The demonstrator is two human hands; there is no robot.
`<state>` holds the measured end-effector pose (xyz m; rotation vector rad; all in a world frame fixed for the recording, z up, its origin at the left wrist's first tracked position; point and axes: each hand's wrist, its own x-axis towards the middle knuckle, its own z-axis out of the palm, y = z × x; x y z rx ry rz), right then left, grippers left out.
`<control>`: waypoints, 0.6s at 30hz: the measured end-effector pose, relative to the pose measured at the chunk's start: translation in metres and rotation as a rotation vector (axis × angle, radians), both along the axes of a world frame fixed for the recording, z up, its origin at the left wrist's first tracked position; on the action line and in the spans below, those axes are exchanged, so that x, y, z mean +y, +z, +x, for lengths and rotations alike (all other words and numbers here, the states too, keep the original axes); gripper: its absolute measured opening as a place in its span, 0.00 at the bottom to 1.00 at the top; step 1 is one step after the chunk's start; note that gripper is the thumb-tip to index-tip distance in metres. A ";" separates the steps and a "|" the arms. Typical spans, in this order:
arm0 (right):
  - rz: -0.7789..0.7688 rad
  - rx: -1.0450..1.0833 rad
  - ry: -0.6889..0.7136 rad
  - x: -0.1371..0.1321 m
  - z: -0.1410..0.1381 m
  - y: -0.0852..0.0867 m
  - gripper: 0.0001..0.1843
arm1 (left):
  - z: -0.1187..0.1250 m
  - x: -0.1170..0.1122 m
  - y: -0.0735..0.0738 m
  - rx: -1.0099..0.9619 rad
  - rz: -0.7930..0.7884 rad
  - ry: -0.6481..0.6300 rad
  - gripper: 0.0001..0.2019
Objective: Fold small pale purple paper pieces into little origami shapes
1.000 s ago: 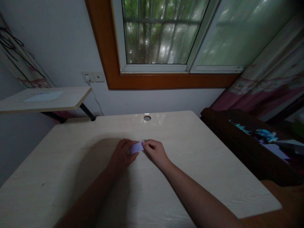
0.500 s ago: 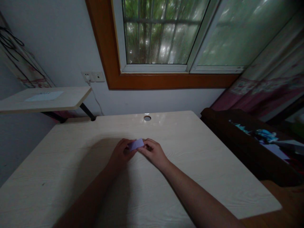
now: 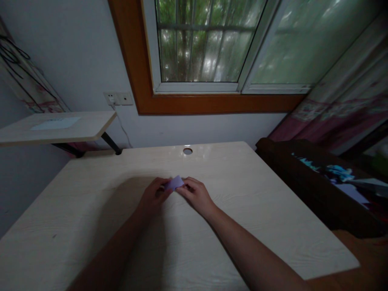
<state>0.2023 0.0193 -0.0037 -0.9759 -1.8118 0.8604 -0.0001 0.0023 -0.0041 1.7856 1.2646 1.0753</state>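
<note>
A small piece of purple paper [image 3: 175,183] is between my two hands, over the middle of the pale wood-grain desk [image 3: 242,194]. My left hand [image 3: 154,193] grips its left end between thumb and fingers. At the paper's right edge, the thumb and fingertips of my right hand [image 3: 196,193] pinch it. The upper right corner of the paper looks bent or folded. Fingers cover both ends, so its full outline is hidden.
A raised shelf [image 3: 91,125] with a sheet of paper [image 3: 56,123] stands at the back left. Near the desk's back edge is a round cable hole [image 3: 188,151]. Right of the desk, a dark brown piece of furniture [image 3: 291,178] holds several items. A window is behind.
The purple paper's visible face has changed from a flat rectangle to a shorter, more pointed shape. Both hands have stayed almost in place, with slight finger movement.
</note>
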 end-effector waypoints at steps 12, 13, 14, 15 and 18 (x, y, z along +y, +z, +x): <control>-0.045 -0.021 -0.015 0.003 0.002 -0.011 0.13 | 0.002 -0.002 0.007 0.045 -0.050 0.062 0.16; -0.049 -0.024 -0.002 0.003 0.002 -0.011 0.13 | 0.002 -0.002 0.005 0.040 -0.071 0.071 0.16; -0.053 -0.028 0.013 0.002 0.002 -0.012 0.13 | 0.001 -0.001 0.004 0.029 -0.093 0.074 0.16; -0.059 -0.031 0.027 0.002 0.002 -0.012 0.14 | 0.001 -0.001 0.003 0.011 -0.113 0.071 0.15; -0.092 -0.023 0.049 0.002 0.002 -0.013 0.15 | 0.000 0.000 0.001 -0.081 -0.145 0.062 0.14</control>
